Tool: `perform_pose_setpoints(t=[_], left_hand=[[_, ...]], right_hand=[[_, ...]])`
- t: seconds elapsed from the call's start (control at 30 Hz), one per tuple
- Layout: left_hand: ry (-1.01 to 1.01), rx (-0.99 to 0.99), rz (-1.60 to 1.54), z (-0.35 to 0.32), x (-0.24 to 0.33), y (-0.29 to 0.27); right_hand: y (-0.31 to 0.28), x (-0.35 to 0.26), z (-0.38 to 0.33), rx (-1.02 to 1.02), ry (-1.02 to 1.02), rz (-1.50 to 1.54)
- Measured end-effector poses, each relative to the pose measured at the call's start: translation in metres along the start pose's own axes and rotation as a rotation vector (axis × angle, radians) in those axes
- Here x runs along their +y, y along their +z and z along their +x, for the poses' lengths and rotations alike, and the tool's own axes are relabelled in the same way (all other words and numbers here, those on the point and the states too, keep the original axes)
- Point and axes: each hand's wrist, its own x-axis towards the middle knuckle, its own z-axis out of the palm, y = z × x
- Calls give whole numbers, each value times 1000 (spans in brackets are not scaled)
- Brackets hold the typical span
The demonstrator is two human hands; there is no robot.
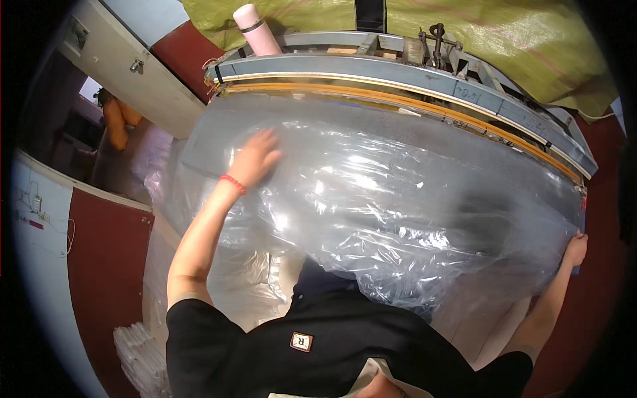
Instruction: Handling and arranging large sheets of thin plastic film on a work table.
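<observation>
A wide sheet of clear plastic film point(371, 192) lies over a grey tabletop point(279, 109) and drapes down its near side, wrinkled and shiny. My left hand point(255, 159), with a red bead bracelet point(233, 184) at the wrist, is over the left part of the film. Its fingers are spread and slightly blurred; whether the palm presses on the film I cannot tell. At the far right end of the table, my right hand point(577, 249) is closed on the film's edge by the table corner. Some of its fingers are hidden.
Along the table's back runs a long grey metal bar point(371, 69) with an orange strip point(371, 96) before it. A pink bottle point(257, 30) and a metal clamp point(436, 40) stand behind. Left are an open door point(126, 60) and stacked folded plastic point(141, 358). Yellow-green sheeting point(491, 46) hangs behind.
</observation>
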Motion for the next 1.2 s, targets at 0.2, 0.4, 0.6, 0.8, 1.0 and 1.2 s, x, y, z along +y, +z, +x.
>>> perform_pose_setpoints(t=[0.2,0.4,0.6,0.8,1.0,1.2], left_hand=[[163,102,-29,31,27,16],[29,375,-95,61,18,33],[-141,456,-87,68,13,37],[-260,538,-300,87,-7,33],[-460,722,-934,116,-76,43],[-445,857,-924,143,-144,66]], right_hand=[[10,23,11,13,-1,105],[10,69,23,-104,105,1272],[-27,96,19,-116,149,1424],[-14,80,64,-134,163,1362],[9,-54,41,270,-246,363],[69,-136,34,25,-43,1306]])
